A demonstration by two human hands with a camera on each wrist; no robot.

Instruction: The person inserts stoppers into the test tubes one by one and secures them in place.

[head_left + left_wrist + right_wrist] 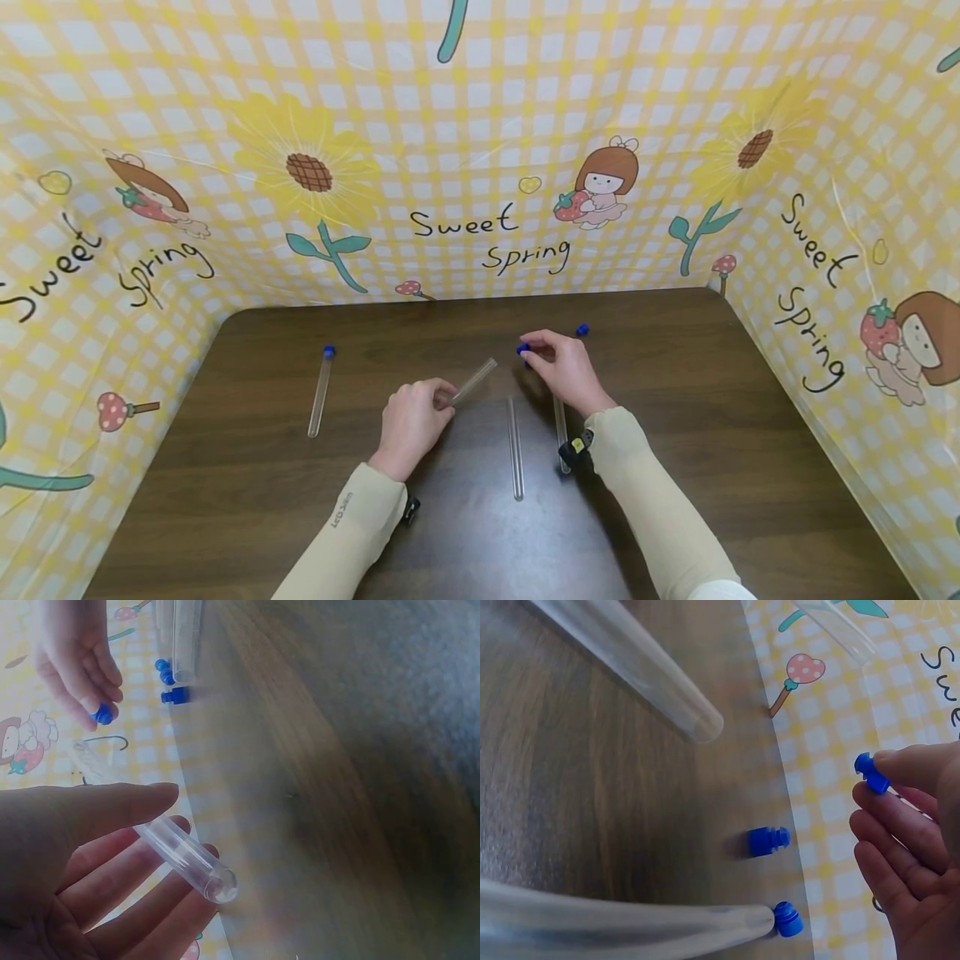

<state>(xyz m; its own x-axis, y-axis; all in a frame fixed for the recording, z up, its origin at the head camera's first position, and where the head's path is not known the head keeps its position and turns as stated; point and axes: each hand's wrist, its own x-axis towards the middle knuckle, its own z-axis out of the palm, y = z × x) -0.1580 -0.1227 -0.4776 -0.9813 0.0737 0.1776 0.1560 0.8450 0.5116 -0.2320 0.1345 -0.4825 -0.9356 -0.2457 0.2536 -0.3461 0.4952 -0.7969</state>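
My left hand (pixel 415 425) holds a clear glass test tube (pixel 475 381) between thumb and fingers, its mouth tilted up toward the right. In the left wrist view the rounded bottom of that test tube (pixel 217 883) sticks out past the fingers. A small blue stopper (pixel 871 774) is pinched between the thumb and index finger of my right hand (pixel 562 367). That stopper is a short distance from the tube's open end. Below the right hand lie two more test tubes, one uncovered (pixel 515 450), the other (pixel 561 417) partly hidden by the wrist.
On the left lies a test tube (pixel 320 396) with a blue stopper (pixel 329 352) in its end. Loose blue stoppers (pixel 768 841) rest near the table's back edge. A yellow checked cloth (pixel 465 150) surrounds the dark wooden table (pixel 225 500) at back and sides.
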